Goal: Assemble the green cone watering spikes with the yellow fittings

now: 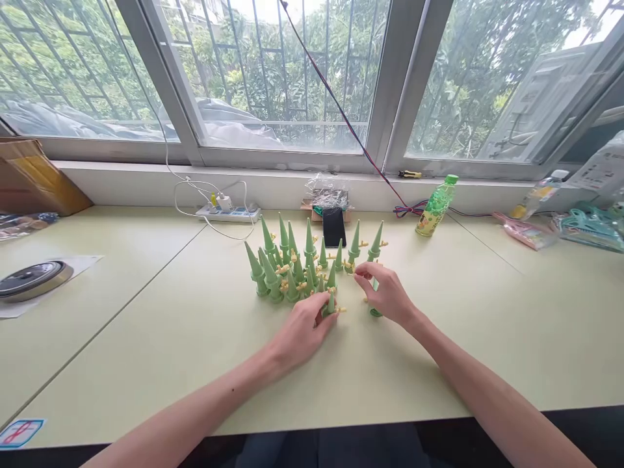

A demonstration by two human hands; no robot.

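Several green cone-shaped plastic spikes (292,263) with small yellow valves stand upright in a cluster on the pale green table (170,325). My left hand (305,328) has its fingers closed round one green cone (331,304) at the cluster's near edge. My right hand (385,291) rests over another green cone (375,311) standing apart to the right, with thumb and forefinger pinched near its top. What that pinch holds is too small to make out.
Behind the cones lie a black phone (334,226) and a crinkled plastic packet (326,192). A white power strip (228,212) sits at back left, a green bottle (436,206) at back right. A round black disc (32,278) lies far left.
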